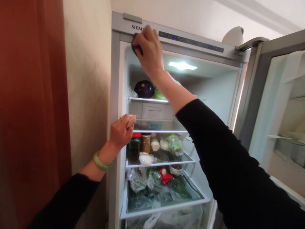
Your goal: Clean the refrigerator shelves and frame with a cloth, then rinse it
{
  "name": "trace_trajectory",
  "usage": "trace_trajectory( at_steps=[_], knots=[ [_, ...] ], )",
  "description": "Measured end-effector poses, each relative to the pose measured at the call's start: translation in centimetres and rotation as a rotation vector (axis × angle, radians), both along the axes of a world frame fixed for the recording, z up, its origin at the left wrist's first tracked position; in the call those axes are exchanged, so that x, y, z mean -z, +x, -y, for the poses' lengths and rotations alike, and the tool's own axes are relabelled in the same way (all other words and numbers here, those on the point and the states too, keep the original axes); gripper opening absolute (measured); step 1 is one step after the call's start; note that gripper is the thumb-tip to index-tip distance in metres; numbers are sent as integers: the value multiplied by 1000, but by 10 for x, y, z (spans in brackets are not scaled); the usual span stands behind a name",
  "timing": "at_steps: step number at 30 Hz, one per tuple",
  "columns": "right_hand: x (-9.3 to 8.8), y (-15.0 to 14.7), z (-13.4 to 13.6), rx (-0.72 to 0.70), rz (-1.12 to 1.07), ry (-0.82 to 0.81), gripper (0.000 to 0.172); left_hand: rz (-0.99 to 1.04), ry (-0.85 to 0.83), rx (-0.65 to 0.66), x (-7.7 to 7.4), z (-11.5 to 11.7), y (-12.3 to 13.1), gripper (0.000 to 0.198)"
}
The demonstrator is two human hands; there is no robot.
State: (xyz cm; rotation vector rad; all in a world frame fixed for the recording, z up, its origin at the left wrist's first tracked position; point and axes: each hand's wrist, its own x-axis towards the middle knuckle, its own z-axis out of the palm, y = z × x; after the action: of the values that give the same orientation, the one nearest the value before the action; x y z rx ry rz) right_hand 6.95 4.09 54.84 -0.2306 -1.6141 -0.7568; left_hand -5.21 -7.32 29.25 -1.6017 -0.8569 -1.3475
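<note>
Head view's got someone up close to a Siemens fridge (pixel 116 95) with the door (pixel 257 95) swung wide to the right. Right hand (pixel 151 49) is up at the top left corner of the frame, fingers curled snugly around a dark pad (pixel 134 47) (sponge or folded cloth, can't tell which), hiding the tail end of the logo. Looks to me like a wiping step along that upper edge. I'd say the next move calls for light, even pressure and a pinch that stays firm, with the fingers kept off the control strip (pixel 190 41) right beside them.

Left hand (pixel 121 130) sits lower, by the left side of the opening, curled into a loose fist. Something pale tan pokes out at the top; could be a finger or a thing it's holding, honestly can't tell. Green bangle (pixel 102 161) on that wrist.

Surface-wise, the frame's smooth and silvery, and the interior's white with a ceiling lamp (pixel 183 65) glowing. Shelves are pretty stocked: dark eggplant (pixel 144 89) up top, red-lidded jar (pixel 134 149) and bagged greens (pixel 176 145) further down. Room-wise, there's a plain beige wall (pixel 88 63) just left, then a reddish-brown panel (pixel 33 95).
</note>
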Motion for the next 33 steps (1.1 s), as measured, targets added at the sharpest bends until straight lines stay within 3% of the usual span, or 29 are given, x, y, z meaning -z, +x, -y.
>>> trace_trajectory(
  at_steps=[5, 8, 12, 15, 19, 25, 30, 33],
  knots=[
    [15, 51, -29, -164, -123, -92, 17, -3, 8, -41, 1, 0, 3, 17],
    [15, 39, -26, -203, -148, -82, 24, -8, 8, -72, 1, 0, 5, 17],
    [5, 14, -20, -90, -101, 69, 35, -5, 10, -68, 1, -1, 4, 18],
    [0, 28, -31, -38, -58, 146, 34, -8, 18, -70, 1, -1, 3, 18],
    [7, 50, -43, -84, -127, 114, 27, -15, -10, -94, 2, -3, 4, 20],
    [7, 28, -33, -107, -135, 111, 25, -23, 20, -86, 2, -2, 4, 20],
    [6, 52, -42, -44, -114, 159, 28, -27, 1, -88, 1, -1, 4, 20],
    [7, 44, -36, -12, -181, 102, 30, -16, -23, -94, 2, -2, 4, 20]
  ],
)
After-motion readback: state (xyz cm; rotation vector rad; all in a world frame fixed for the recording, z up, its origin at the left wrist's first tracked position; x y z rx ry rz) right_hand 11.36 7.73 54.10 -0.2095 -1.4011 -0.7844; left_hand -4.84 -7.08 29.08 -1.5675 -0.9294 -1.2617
